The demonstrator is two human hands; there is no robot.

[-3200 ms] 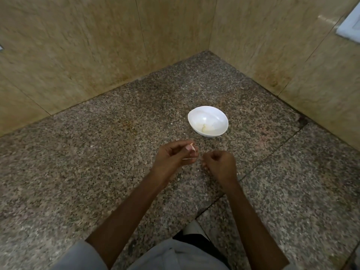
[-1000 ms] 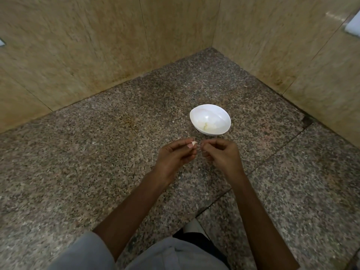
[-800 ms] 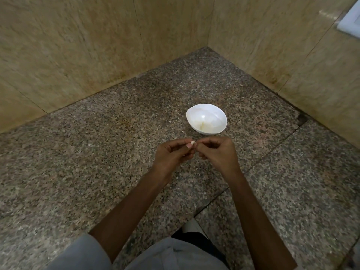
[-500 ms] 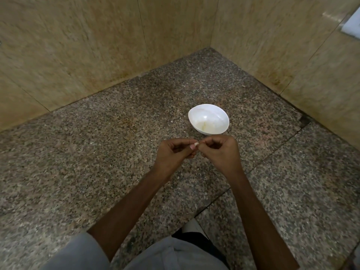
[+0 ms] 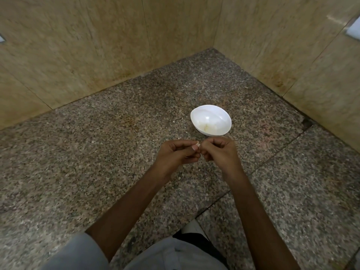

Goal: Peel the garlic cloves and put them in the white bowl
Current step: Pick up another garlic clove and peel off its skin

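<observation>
A small pale garlic clove [image 5: 197, 143] shows as a tiny tip between my two hands, just in front of the white bowl [image 5: 222, 115]. My left hand [image 5: 176, 153] pinches the clove with thumb and curled fingers. My right hand [image 5: 219, 152] meets it from the right, its fingertips curled onto the same clove. Most of the clove is hidden by the fingers. The bowl stands on the speckled granite counter [image 5: 97, 162] and holds a few pale peeled pieces [image 5: 206, 127] at its bottom.
Beige stone walls [image 5: 97, 45] close the counter at the back and right, meeting in a corner behind the bowl. A dark seam [image 5: 272, 152] crosses the granite on the right. Small pale skin flakes [image 5: 178, 177] lie under my hands.
My right hand has moved left from a small gap to join my left hand on the clove. Both hands stay in front of the bowl.
</observation>
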